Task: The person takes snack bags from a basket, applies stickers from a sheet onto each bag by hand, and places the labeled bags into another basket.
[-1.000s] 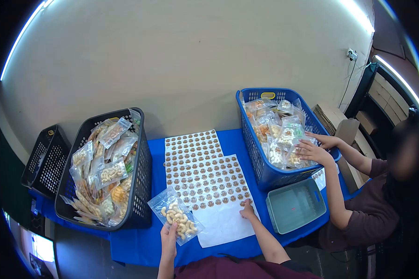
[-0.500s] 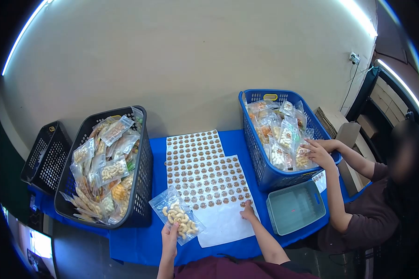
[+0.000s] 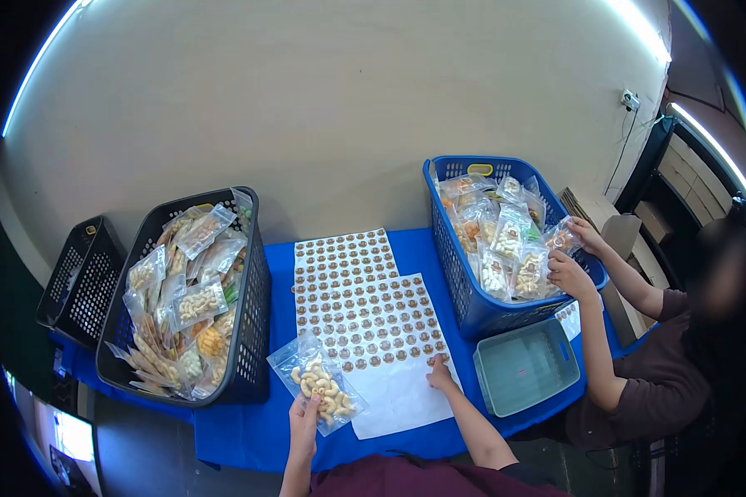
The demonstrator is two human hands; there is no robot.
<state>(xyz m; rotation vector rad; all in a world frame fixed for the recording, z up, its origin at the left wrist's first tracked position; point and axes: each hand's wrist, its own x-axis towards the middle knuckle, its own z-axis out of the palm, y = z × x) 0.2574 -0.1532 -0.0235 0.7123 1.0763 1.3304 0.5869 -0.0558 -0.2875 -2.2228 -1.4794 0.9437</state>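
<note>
My left hand [image 3: 304, 417] grips the lower left part of a clear plastic bag [image 3: 319, 387] of curved, pale pieces. The bag is held over the left edge of a white sticker sheet [image 3: 394, 373]. At that sheet's lowest row of round brown stickers is my right hand [image 3: 441, 373], its fingers closed near the right end of the row; whether a sticker is between them is too small to tell. A second sticker sheet [image 3: 340, 257] lies partly beneath the first, on the blue cloth [image 3: 282, 306].
A black basket [image 3: 253, 331] of filled bags stands left, a smaller black basket [image 3: 91, 290] beyond it. At right are a blue basket [image 3: 464, 311] of bags, a green tray [image 3: 526, 373], cardboard [image 3: 617, 240] and a co-worker [image 3: 655, 364] handling bags.
My hands have stayed almost in place. The co-worker's hands have lifted a bag at the right side of the blue basket.
</note>
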